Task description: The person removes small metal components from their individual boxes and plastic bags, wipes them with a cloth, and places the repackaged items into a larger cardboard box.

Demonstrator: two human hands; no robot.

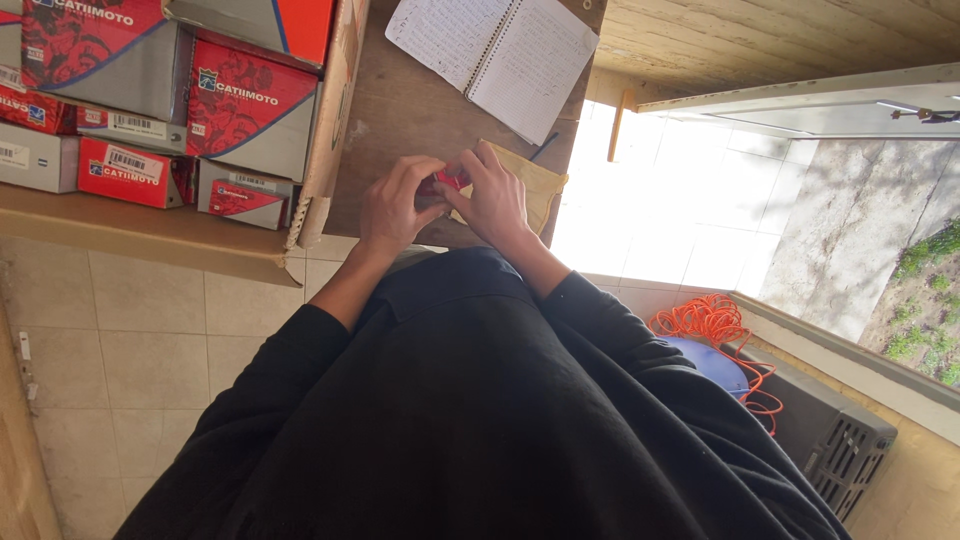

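My left hand (395, 205) and my right hand (495, 198) meet over the near edge of a wooden table (400, 110). Both sets of fingers close around one small red object (442, 183), mostly hidden between them. Under my right hand lies a tan paper envelope (540, 185). My dark sleeves and dark jacket fill the lower part of the view.
An open spiral notebook (495, 55) with handwriting lies at the far side of the table. Red-and-grey boxes (150, 90) are stacked on a shelf at the left. An orange coiled cord (715, 325) and a dark crate (830, 430) sit on the tiled floor to the right.
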